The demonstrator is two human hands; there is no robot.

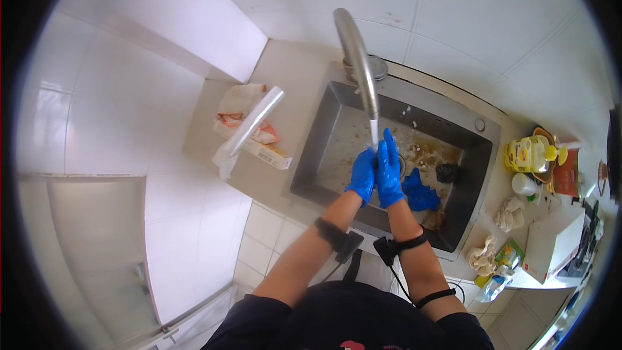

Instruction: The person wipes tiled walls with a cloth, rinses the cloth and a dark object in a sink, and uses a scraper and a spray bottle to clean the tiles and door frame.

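head: hands under faucet (gloved)

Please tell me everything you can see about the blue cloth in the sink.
The blue cloth is a crumpled, soft-looking piece, the same bright blue as the gloves. It lies bunched on the stained bottom of the metal sink, toward the near wall, just right of the right hand. No hand holds it; whether the glove brushes it cannot be told. It looks wet, but that is uncertain.
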